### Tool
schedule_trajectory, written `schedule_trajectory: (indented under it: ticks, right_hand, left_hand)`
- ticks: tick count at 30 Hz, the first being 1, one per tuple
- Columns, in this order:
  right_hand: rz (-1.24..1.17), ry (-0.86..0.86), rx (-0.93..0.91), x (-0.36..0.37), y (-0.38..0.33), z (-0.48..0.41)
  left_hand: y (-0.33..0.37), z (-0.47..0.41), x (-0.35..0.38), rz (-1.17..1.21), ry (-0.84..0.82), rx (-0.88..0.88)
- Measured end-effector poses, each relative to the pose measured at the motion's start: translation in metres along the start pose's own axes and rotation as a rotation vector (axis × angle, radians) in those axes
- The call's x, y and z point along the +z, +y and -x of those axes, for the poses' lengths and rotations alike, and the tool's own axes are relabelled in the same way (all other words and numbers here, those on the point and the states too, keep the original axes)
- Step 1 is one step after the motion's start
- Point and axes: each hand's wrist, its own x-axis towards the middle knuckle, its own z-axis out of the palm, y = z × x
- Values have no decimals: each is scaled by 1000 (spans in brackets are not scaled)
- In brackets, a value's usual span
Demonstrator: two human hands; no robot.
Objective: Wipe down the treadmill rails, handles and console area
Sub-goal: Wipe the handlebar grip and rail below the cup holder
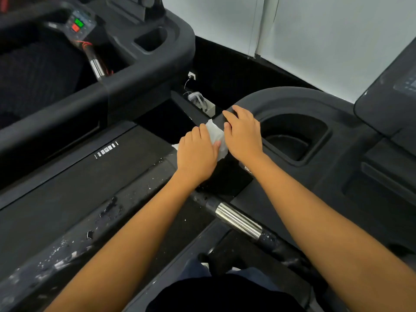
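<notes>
A crumpled white wipe [216, 136] lies on the left end of the black treadmill console [299, 102], where it meets the worn, peeling side handle [94, 230]. My left hand [196, 156] grips the wipe from the left, fingers curled over it. Just right of it, my right hand [242, 134] rests flat on the console edge, touching the wipe's right side. A deep cup holder [295, 137] opens right of that hand. A chrome pulse sensor [238, 220] sits on the front handlebar below my arms.
A second treadmill stands at the left, with a green and red button panel [77, 24], its own cup holder [151, 40] and a chrome grip [97, 68]. A wall socket with a plug and cable [192, 77] is on the floor gap between the machines. Grey wall behind.
</notes>
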Motion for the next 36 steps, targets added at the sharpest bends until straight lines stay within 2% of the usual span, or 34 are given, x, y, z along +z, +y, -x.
schedule_trajectory:
  ticks: [5, 8, 13, 15, 18, 21, 26, 29, 33, 36]
  right_hand:
    - [25, -60, -31, 1, 6, 5]
    - [44, -99, -56, 1, 8, 7]
    - [69, -126, -75, 2, 11, 7]
    - [69, -131, -76, 3, 12, 7]
    - [61, -135, -69, 3, 10, 6]
    - [81, -137, -63, 4, 9, 6]
    - [98, -107, -49, 5, 5, 8]
    - [80, -103, -58, 5, 7, 9]
    - [64, -107, -54, 4, 7, 8]
    - [63, -104, -56, 4, 7, 7]
  left_hand:
    - [-1, -27, 1, 75, -134, -73]
    - [-6, -46, 5, 80, -253, -39]
    - [-29, 24, -15, 38, -73, -78]
    - [-45, 51, -22, 7, -58, -66]
    - [-47, 57, -18, -30, -104, -108]
    - [-16, 33, -15, -67, -129, -173]
    - [6, 4, -11, -15, -98, -105]
    - [-19, 34, -19, 10, -126, -71]
    - [-59, 94, -30, -79, -172, -170]
    - [-64, 116, -30, -117, -178, -217]
